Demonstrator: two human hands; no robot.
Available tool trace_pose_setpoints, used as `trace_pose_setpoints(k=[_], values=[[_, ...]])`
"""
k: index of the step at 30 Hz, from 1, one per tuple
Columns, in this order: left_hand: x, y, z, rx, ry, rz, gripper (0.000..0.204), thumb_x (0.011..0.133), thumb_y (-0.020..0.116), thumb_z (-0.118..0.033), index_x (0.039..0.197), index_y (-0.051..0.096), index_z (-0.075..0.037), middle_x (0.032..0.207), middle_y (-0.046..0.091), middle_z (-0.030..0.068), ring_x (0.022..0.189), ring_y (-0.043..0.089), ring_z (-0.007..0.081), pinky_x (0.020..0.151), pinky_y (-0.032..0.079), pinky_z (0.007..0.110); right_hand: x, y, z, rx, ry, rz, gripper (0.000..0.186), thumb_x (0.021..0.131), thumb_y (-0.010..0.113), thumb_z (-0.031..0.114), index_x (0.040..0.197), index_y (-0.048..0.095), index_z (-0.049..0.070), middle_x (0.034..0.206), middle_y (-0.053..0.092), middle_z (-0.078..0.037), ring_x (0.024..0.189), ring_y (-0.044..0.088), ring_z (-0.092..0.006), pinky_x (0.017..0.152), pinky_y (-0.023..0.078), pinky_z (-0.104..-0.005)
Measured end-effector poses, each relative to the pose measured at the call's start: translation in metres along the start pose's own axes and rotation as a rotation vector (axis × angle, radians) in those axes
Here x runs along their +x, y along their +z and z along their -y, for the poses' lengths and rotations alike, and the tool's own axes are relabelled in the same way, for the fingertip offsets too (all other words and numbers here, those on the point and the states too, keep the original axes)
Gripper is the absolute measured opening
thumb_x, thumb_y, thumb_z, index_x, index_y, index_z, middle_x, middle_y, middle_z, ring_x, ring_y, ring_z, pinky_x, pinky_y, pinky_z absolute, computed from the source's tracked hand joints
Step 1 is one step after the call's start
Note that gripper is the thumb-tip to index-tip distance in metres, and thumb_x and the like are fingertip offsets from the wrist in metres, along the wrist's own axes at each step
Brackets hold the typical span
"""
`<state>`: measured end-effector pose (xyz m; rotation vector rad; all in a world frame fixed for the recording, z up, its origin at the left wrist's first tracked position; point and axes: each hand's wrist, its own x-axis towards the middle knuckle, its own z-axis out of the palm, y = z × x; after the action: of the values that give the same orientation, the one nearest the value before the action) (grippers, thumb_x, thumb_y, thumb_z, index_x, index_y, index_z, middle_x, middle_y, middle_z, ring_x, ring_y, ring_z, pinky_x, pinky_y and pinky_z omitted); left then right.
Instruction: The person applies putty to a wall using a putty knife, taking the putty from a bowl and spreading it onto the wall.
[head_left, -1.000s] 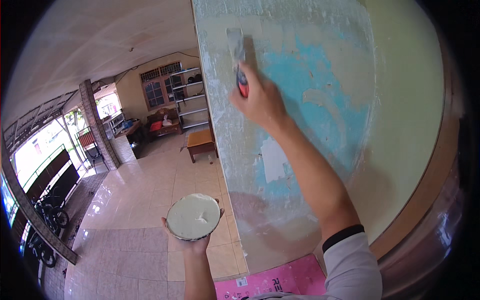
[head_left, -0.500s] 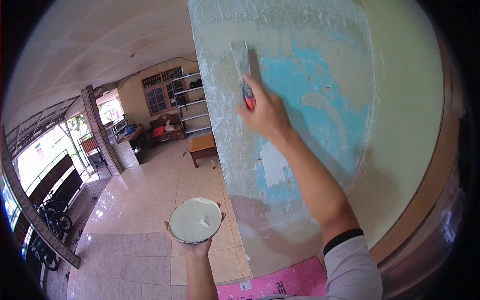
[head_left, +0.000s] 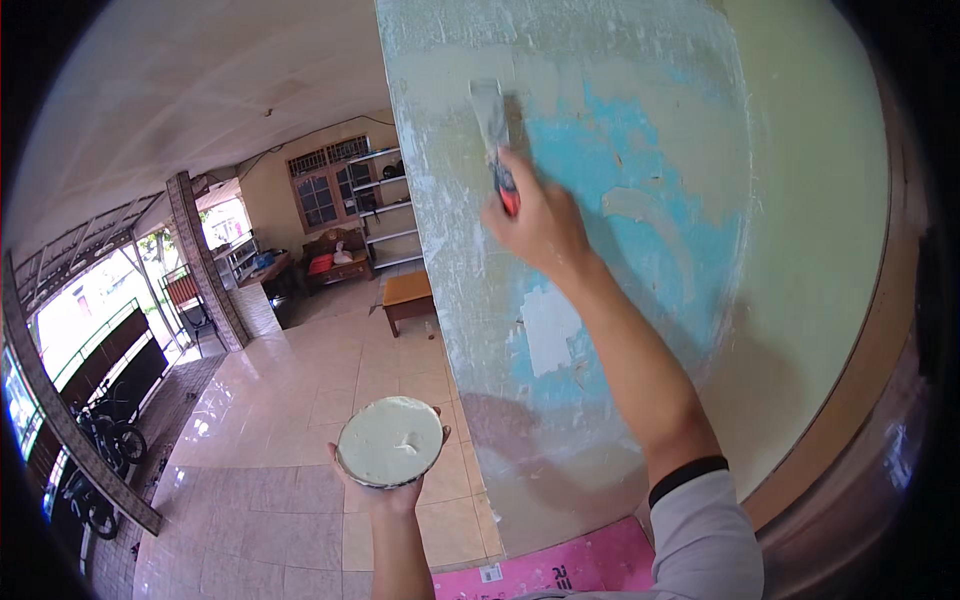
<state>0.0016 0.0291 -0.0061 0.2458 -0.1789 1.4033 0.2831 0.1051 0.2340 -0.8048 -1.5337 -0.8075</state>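
My right hand (head_left: 540,220) grips the red and black handle of a putty knife (head_left: 490,120). Its metal blade lies against the upper left part of the wall (head_left: 620,250), over a patch of greyish-green putty. Bare turquoise paint shows on the wall to the right of the knife, with a curved putty streak across it and a pale patch lower down. Low and left of the wall, my left hand (head_left: 385,497) cups a round tub (head_left: 390,440) from below, fingers wrapped round its sides. Pale green putty with a small raised ridge fills the tub.
Pink sheeting (head_left: 590,570) lies at the foot of the wall. A low wooden table (head_left: 408,292), metal shelves (head_left: 390,212) and a wooden bench (head_left: 335,262) stand farther back on the tiled floor. A pillar (head_left: 205,260) and parked motorcycles (head_left: 105,440) are on the left.
My right hand and the putty knife have shifted slightly to the right along the wall. The left hand and the tub stay nearly where they were.
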Motion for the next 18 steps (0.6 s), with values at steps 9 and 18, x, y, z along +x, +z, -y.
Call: trace_pose_setpoints(k=[9, 18], values=[[-0.005, 0.006, 0.000, -0.004, -0.017, 0.091, 0.085, 0.090, 0.050, -0.076, 0.147, 0.052, -0.012, 0.159, 0.034, 0.0295, 0.137, 0.032, 0.0696, 0.106, 0.026, 0.087, -0.009, 0.014, -0.001, -0.062, 0.099, 0.098, 0.061, 0.083, 0.072, 0.018, 0.138, 0.055, -0.003, 0.096, 0.072, -0.022, 0.082, 0.072, -0.0413, 0.073, 0.059, -0.0496], [0.004, -0.013, -0.004, 0.028, 0.056, 0.011, 0.085, 0.089, 0.054, -0.074, 0.147, 0.051, -0.011, 0.158, 0.033, 0.0300, 0.139, 0.029, 0.0687, 0.108, 0.025, 0.086, 0.042, 0.007, 0.005, 0.039, -0.030, -0.025, 0.059, 0.087, 0.069, 0.015, 0.140, 0.053, -0.004, 0.073, 0.068, -0.020, 0.065, 0.068, -0.0417, 0.062, 0.056, -0.0491]])
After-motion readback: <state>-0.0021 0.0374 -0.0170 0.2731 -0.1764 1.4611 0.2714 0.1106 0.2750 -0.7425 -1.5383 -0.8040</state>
